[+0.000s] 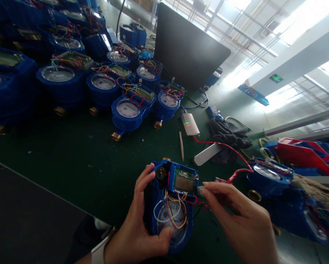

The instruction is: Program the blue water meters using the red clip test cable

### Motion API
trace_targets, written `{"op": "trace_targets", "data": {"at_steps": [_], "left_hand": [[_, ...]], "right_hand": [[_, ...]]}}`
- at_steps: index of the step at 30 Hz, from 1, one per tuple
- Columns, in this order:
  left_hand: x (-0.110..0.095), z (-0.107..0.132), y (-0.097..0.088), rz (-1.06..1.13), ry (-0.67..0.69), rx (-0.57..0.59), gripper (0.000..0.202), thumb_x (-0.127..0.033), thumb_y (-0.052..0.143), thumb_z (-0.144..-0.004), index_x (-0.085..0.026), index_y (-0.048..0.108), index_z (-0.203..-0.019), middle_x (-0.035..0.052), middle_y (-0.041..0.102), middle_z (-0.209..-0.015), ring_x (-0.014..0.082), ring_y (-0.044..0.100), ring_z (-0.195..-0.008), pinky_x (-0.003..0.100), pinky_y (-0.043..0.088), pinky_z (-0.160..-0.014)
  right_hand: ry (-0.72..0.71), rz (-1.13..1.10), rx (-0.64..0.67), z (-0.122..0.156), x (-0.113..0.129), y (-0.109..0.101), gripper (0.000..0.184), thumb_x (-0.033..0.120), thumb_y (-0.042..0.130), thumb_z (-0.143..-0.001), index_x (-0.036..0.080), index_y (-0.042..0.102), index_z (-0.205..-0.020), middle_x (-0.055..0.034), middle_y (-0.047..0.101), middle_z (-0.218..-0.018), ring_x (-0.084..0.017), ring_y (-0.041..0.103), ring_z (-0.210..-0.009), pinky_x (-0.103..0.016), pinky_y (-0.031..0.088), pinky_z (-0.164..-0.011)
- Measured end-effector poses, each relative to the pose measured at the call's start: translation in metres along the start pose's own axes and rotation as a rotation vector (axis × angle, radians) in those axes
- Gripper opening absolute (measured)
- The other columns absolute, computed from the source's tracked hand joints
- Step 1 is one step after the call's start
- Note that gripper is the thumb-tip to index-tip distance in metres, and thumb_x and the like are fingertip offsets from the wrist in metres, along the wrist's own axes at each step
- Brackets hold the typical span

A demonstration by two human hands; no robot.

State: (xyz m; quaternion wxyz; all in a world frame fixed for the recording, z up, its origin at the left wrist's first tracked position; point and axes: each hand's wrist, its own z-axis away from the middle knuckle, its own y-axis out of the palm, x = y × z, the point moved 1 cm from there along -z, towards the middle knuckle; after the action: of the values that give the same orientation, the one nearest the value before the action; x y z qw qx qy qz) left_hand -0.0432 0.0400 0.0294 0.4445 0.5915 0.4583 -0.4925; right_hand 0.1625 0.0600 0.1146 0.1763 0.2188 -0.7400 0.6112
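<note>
My left hand (138, 227) grips a blue water meter (172, 205) from its left side, thumb across the dial glass at the bottom. The meter lies open, with a small green circuit board and display on top and loose red, yellow and white wires over the dial. My right hand (240, 220) pinches a small connector at the meter's right edge, next to the board. A red cable (225, 146) runs from that spot up to a white device (190, 124) on the green table.
Rows of blue water meters (128, 112) with brass fittings fill the table's far left. A dark laptop lid (186, 47) stands behind them. A grey cloth (226, 134), a wooden stick (181, 146) and more meters (269, 178) beside a red tray (304, 156) lie to the right.
</note>
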Motion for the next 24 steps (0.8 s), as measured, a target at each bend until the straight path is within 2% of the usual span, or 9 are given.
{"op": "trace_targets", "data": {"at_steps": [24], "left_hand": [[-0.0019, 0.0009, 0.0019, -0.009, 0.002, 0.0, 0.098, -0.018, 0.073, -0.071, -0.045, 0.02, -0.148, 0.0021, 0.013, -0.162, 0.0416, 0.014, -0.149, 0.068, 0.019, -0.117]], "right_hand": [[-0.028, 0.005, -0.01, 0.0017, -0.0025, 0.0003, 0.004, 0.025, 0.07, -0.086, 0.026, 0.071, -0.09, 0.0046, 0.075, -0.076, -0.012, 0.07, -0.06, -0.019, 0.057, -0.057]]}}
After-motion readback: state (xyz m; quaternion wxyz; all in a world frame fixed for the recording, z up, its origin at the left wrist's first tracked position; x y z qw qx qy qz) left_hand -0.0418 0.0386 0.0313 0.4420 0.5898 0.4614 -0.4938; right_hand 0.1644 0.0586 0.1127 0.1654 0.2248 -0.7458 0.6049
